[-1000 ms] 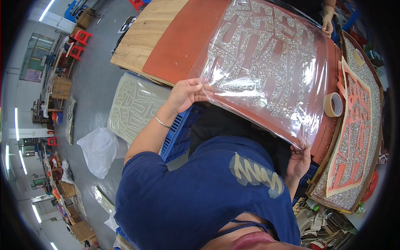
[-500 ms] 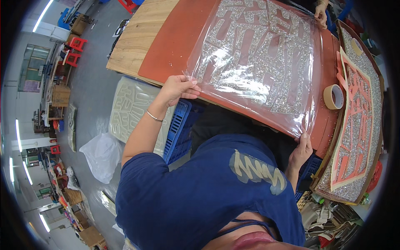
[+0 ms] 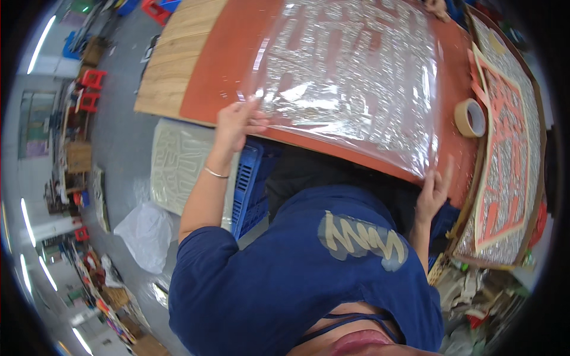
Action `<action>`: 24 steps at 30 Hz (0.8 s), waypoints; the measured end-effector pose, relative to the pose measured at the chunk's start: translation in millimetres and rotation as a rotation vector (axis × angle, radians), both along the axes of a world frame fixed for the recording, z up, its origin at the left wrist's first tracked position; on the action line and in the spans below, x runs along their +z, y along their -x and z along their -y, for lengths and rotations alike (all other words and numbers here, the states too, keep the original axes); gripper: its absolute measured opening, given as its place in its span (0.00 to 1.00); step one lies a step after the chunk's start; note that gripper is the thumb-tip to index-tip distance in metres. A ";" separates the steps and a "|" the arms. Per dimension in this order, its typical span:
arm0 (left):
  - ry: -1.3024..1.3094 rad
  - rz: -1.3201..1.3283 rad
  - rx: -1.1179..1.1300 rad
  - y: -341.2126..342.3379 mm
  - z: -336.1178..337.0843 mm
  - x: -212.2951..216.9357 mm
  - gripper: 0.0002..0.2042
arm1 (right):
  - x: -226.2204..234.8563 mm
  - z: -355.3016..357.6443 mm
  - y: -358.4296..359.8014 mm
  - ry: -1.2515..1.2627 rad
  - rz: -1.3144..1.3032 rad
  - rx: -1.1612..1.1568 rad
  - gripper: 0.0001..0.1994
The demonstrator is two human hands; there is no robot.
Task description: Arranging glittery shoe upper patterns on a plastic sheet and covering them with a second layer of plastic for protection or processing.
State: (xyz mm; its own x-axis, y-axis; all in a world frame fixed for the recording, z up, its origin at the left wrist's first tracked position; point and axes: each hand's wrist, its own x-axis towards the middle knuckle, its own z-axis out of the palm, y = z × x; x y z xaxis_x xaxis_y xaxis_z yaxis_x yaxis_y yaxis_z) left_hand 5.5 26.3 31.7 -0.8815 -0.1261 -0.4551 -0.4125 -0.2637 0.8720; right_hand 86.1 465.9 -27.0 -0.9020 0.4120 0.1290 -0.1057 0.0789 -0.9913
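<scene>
A clear plastic film point(image 3: 356, 127) is spread over a silvery glitter sheet with cut-out shapes point(image 3: 332, 47), on a red-brown board point(image 3: 228, 56). My left hand point(image 3: 236, 123) is at the film's near left corner, fingers closed on its edge; motion blurs the fingertips. Over at the near right corner, my right hand point(image 3: 430, 199) pinches the film, with one finger stretched out past it. Another person's hand point(image 3: 438, 8) is at the far right corner, partly cut off by the picture's edge.
To the right lie a roll of tan tape point(image 3: 470, 117) and a glitter-filled tray point(image 3: 466, 246) holding a pink-and-cream stencil point(image 3: 504, 148). A blue plastic crate point(image 3: 248, 190) stands below the table's left part, beside a pale patterned sheet point(image 3: 172, 163) and a white plastic bag point(image 3: 145, 234).
My view has shifted, so the table sits higher and further left in it. The right hand's one finger has stretched out. Glare on the film has spread.
</scene>
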 end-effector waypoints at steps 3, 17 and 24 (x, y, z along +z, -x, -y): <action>0.304 0.009 0.040 8.6 2.8 5.7 0.12 | -1.6 1.9 5.8 -0.266 0.014 0.084 0.19; 0.219 0.091 0.062 -11.0 29.8 -17.4 0.09 | 3.1 -0.6 10.7 -0.820 -0.084 0.030 0.13; 0.290 0.115 0.137 -12.6 21.5 -27.6 0.10 | -0.1 -4.1 12.6 -0.902 -0.023 0.069 0.11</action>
